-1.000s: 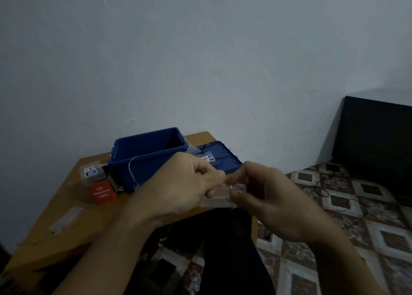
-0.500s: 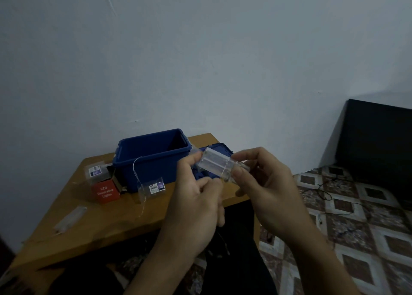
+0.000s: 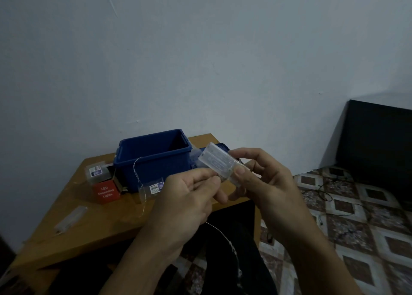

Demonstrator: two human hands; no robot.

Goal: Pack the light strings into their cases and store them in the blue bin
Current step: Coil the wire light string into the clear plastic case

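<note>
A thin light string (image 3: 225,238) hung below the left hand (image 3: 189,197). That hand's curled fingers pinched the string at the near end of a clear case (image 3: 217,161). The right hand (image 3: 264,183) gripped the case between thumb and fingers, its far end tilted upward. Just beyond the left hand, a small labelled case (image 3: 153,189) lay on the wooden table (image 3: 89,230). Far left of that hand lay a clear pack (image 3: 71,219), and a red box (image 3: 106,192) sat farther off. Behind both hands stood the open blue bin (image 3: 156,161).
</note>
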